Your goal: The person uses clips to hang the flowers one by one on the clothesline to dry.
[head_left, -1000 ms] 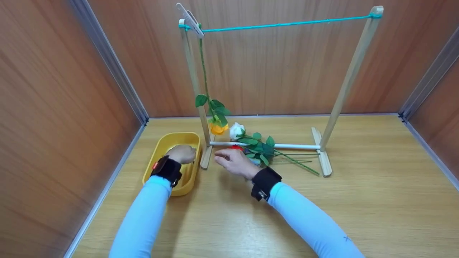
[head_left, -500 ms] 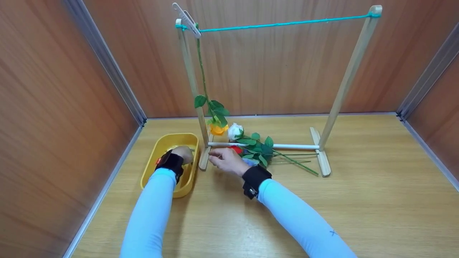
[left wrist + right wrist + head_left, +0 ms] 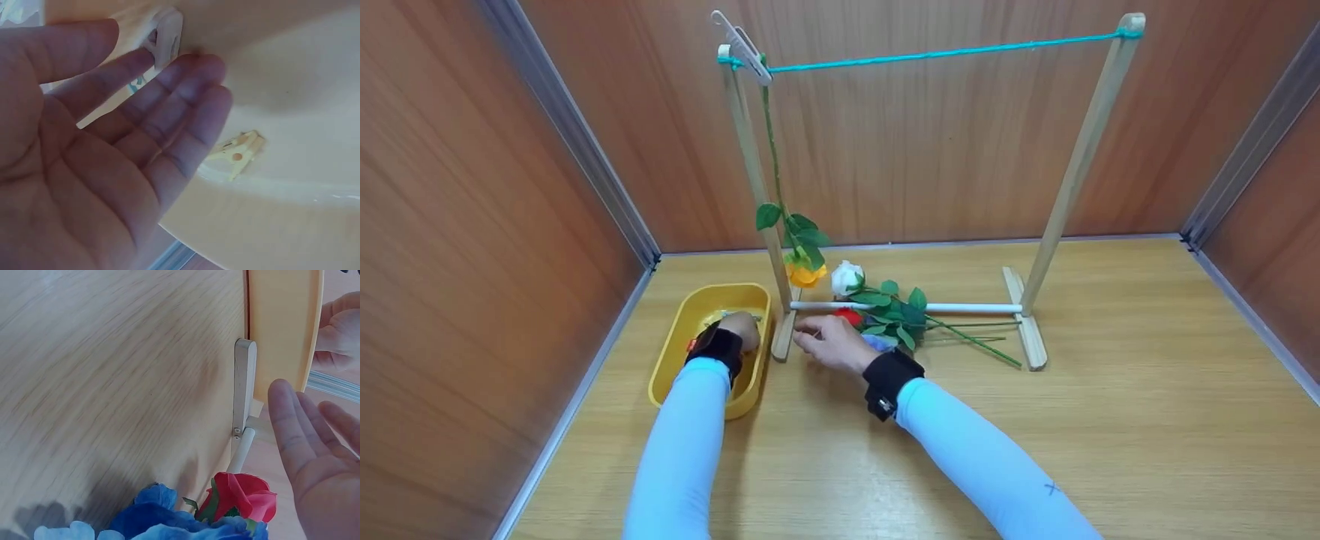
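Got wood walls (image 3: 930,165) round bench (image 3: 960,457). Got left hand (image 3: 101,157) in yellow tub (image 3: 694,311), fingers loose, empty, w/ white peg (image 3: 168,38) in there by fingertip, can't tell if touching. Prob. light, stiff, bit slick; pinch at long ends. Got right hand (image 3: 834,343) by red rose (image 3: 850,316), empty too.

Bench (image 3: 840,465) is showing smooth wood grain with a soft sheen, yellow tub (image 3: 679,337) is gleaming like moulded plastic, clothespin (image 3: 170,36) is looking smooth and plastic, rack post (image 3: 1076,172) is showing matt pale wood, red rose (image 3: 244,495) is looking cloth-like, and corner strip (image 3: 583,142) is reading as dull metal.
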A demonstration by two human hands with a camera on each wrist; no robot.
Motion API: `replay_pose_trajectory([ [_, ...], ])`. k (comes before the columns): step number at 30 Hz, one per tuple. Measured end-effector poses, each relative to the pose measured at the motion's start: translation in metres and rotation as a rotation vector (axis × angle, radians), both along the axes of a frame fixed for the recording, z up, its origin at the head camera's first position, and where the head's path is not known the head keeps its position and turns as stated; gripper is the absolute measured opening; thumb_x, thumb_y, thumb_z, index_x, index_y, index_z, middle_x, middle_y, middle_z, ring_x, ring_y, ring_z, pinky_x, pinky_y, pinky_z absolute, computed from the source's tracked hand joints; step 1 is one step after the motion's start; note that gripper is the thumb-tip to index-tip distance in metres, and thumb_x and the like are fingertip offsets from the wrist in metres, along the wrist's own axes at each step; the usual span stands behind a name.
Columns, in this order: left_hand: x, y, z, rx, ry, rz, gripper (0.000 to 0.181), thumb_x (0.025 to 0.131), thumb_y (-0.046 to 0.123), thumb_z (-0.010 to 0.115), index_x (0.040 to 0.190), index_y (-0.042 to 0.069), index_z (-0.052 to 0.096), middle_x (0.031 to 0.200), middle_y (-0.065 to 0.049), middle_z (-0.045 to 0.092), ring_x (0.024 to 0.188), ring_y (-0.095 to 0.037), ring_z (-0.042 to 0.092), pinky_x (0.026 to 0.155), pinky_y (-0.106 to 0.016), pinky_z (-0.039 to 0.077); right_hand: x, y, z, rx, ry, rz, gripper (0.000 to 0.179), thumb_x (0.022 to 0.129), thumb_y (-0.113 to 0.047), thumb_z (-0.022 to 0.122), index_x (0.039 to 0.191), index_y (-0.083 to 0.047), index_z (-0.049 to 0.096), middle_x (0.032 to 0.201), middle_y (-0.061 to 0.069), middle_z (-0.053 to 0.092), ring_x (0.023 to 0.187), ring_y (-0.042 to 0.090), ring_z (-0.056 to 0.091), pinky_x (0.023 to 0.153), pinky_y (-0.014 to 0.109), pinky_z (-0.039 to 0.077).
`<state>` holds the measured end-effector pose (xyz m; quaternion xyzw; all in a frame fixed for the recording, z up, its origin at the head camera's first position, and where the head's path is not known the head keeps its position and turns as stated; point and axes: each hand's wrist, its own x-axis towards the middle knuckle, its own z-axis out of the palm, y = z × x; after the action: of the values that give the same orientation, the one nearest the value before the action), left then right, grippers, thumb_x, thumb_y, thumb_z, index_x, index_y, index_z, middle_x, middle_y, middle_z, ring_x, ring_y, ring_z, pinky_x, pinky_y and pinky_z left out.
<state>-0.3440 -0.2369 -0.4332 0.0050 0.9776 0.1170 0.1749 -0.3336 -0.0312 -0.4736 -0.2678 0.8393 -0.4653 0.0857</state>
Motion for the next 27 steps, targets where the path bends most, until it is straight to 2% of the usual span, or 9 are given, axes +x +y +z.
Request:
replay_pose_trajectory([
  [2,0.000,-0.001,-0.003,0.005,0.025,0.014,0.025,0.082,-0.006,0.052,0.062,0.008,0.052,0.085,-0.019,0.067,0.073,-0.028,0.060,0.061,-0.029,0.048,0.000,0.001,0.000,0.006,-0.015,0.006,0.032,0.105,-0.021,0.059,0.129,-0.005,0.071,0.113,0.010,0.074,0.091,0.017,0.068,0.083,0.033,0.057],
  [5,0.000,-0.003,-0.008,-0.009,0.081,0.031,0.024,0.082,-0.004,0.053,0.061,0.007,0.053,0.089,-0.023,0.071,0.079,-0.033,0.064,0.073,-0.038,0.055,0.000,0.003,-0.001,0.012,-0.022,0.011,0.033,0.105,-0.021,0.060,0.131,-0.002,0.069,0.115,0.011,0.074,0.092,0.018,0.068,0.084,0.034,0.057],
  [9,-0.002,-0.008,-0.015,-0.029,0.202,0.034,0.021,0.086,0.004,0.061,0.066,0.000,0.063,0.092,-0.026,0.073,0.089,-0.040,0.068,0.086,-0.049,0.057,0.001,0.007,-0.001,0.005,-0.034,0.006,0.035,0.105,-0.021,0.060,0.133,-0.002,0.067,0.113,0.011,0.074,0.090,0.017,0.069,0.084,0.034,0.058],
  [14,0.000,-0.013,-0.017,-0.042,0.317,0.022,0.016,0.082,0.008,0.075,0.074,-0.004,0.070,0.089,-0.026,0.073,0.089,-0.044,0.071,0.080,-0.054,0.058,0.001,0.015,-0.001,-0.018,-0.032,-0.006,0.034,0.104,-0.020,0.060,0.132,-0.002,0.068,0.103,0.012,0.076,0.084,0.016,0.070,0.078,0.031,0.058],
  [18,0.007,-0.011,-0.008,-0.035,0.334,0.020,0.012,0.078,0.003,0.077,0.071,0.001,0.068,0.080,-0.018,0.071,0.080,-0.036,0.068,0.071,-0.051,0.057,0.002,0.024,0.000,-0.040,-0.044,-0.007,0.032,0.105,-0.020,0.060,0.131,-0.002,0.068,0.106,0.016,0.076,0.087,0.019,0.072,0.078,0.029,0.058],
  [21,0.013,-0.007,0.005,-0.045,0.357,0.022,0.012,0.081,0.000,0.073,0.071,0.003,0.067,0.074,-0.012,0.066,0.074,-0.031,0.064,0.065,-0.048,0.055,0.003,0.030,0.002,-0.073,-0.065,0.004,0.032,0.106,-0.018,0.059,0.130,0.000,0.067,0.111,0.021,0.074,0.091,0.023,0.073,0.079,0.030,0.059],
  [23,0.016,-0.005,0.013,-0.049,0.388,0.031,0.010,0.083,0.000,0.070,0.074,0.002,0.068,0.074,-0.012,0.065,0.073,-0.030,0.063,0.064,-0.048,0.054,0.004,0.035,0.005,-0.107,-0.073,0.015,0.031,0.106,-0.017,0.058,0.129,0.001,0.067,0.113,0.024,0.072,0.092,0.026,0.073,0.080,0.031,0.060],
  [27,0.022,-0.001,0.024,-0.034,0.446,0.056,0.010,0.085,0.000,0.065,0.076,0.003,0.068,0.077,-0.014,0.065,0.075,-0.032,0.064,0.063,-0.047,0.053,0.006,0.042,0.009,-0.161,-0.075,0.028,0.031,0.106,-0.016,0.058,0.129,0.003,0.066,0.112,0.022,0.073,0.096,0.035,0.074,0.081,0.032,0.061],
])
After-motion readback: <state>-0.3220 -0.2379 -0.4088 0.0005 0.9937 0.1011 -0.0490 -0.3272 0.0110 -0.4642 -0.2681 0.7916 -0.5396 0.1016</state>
